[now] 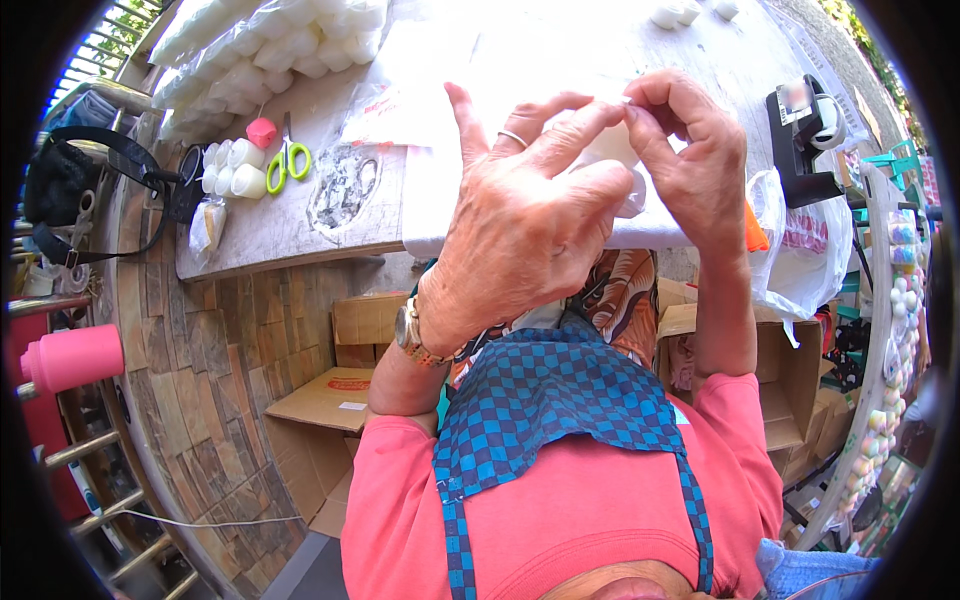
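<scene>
My left hand (540,200), with a watch at its wrist and a ring, reaches over the near edge of the white-covered table (425,190). Its thumb and index finger are bent together while its little finger sticks out. Facing it, my right hand (690,150) pinches with thumb and index finger, its tip meeting my left index fingertip. Something small and pale shows at that pinch, too small to name. Below the fingers is a whitish rounded object (612,150), partly hidden by my left hand and washed out by glare.
At the left lie green-handled scissors (289,168), small white cups (235,168), a pink piece (261,131) and bagged white containers (290,45). To the right stand a black tape dispenser (800,150) and a white plastic bag (815,255). Cardboard boxes (310,430) sit beneath.
</scene>
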Tool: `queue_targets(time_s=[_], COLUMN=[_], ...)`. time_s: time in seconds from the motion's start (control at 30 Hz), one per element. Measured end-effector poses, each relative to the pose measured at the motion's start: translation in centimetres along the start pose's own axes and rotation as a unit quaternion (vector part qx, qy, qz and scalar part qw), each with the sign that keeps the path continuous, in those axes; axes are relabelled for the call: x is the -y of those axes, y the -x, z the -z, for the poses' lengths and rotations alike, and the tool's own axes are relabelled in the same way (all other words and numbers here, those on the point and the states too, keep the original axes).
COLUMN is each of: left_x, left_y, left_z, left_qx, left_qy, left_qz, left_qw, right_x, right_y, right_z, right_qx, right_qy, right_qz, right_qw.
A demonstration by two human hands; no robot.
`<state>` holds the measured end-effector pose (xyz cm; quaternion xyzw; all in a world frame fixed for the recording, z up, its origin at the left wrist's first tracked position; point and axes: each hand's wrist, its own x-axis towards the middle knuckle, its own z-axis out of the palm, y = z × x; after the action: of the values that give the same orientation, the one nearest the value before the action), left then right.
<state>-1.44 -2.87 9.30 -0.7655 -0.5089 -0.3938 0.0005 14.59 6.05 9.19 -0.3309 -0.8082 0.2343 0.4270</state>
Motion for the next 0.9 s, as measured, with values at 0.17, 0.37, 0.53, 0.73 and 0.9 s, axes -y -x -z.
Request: queue_targets(time_s=[0.17, 0.37, 0.53, 0.73, 0.9], left_x=[0.7, 1.5, 1.8, 1.9, 2.5], left_y=[0.0, 0.1, 0.2, 0.0, 0.5], left_z=[0.3, 0.2, 0.2, 0.5, 0.3], left_qx=[-0.056, -0.017, -0.034, -0.037, -0.059], left_qy=[0.056, 0.111, 0.142, 0.118, 0.158], left_qz=[0.016, 0.018, 0.022, 0.012, 0.041], left_qw=[0.997, 0.994, 0.989, 0.992, 0.985], right_x=[-0.2, -0.2, -0.1, -0.1, -0.4], right_y=[-0.2, -0.4, 0.2, 1.1, 2.2], right_z=[-1.0, -1.0, -0.7, -0.3, -0.3], right_qx=[-0.047, -0.058, -0.038, -0.004, 0.038], right_qy=[0.041, 0.051, 0.051, -0.010, -0.095], right_qz=[0.129, 0.178, 0.191, 0.136, 0.111], right_qw=[0.990, 0.981, 0.979, 0.991, 0.988])
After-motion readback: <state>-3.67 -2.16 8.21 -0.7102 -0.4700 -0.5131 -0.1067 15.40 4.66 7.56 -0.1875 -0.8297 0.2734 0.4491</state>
